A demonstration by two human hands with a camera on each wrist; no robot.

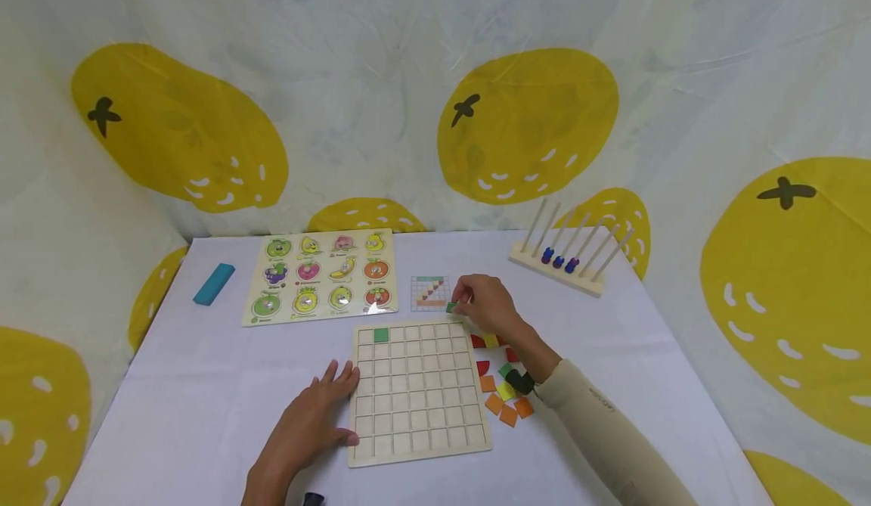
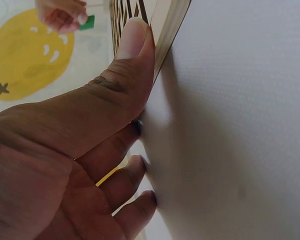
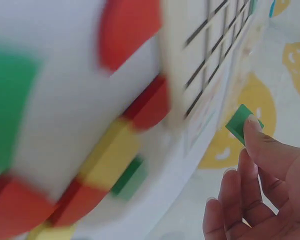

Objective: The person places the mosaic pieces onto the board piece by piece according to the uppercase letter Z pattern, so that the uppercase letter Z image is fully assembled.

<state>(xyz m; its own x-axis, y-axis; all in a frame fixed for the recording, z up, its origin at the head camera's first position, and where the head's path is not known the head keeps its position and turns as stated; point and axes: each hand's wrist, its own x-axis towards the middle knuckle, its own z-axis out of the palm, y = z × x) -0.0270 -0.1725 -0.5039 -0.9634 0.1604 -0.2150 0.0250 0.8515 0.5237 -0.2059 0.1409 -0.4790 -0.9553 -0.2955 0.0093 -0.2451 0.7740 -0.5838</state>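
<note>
A wooden grid board (image 1: 422,392) lies on the white table, with one green square tile (image 1: 381,335) in its top row, second cell from the left. My left hand (image 1: 313,415) rests at the board's left edge, fingers spread; in the left wrist view the thumb (image 2: 132,42) touches the rim. Above the board's upper right corner, my right hand (image 1: 486,305) pinches another green square tile (image 3: 238,122) between thumb and fingertips. Just beyond the board lies a printed pattern card (image 1: 430,294), close to the right hand.
Loose red, orange, yellow and green pieces (image 1: 508,415) lie right of the board, partly under the right forearm. A fruit picture board (image 1: 323,275) lies at the back left, near a blue block (image 1: 214,284). A pegged stand (image 1: 558,268) with beads stands at the back right.
</note>
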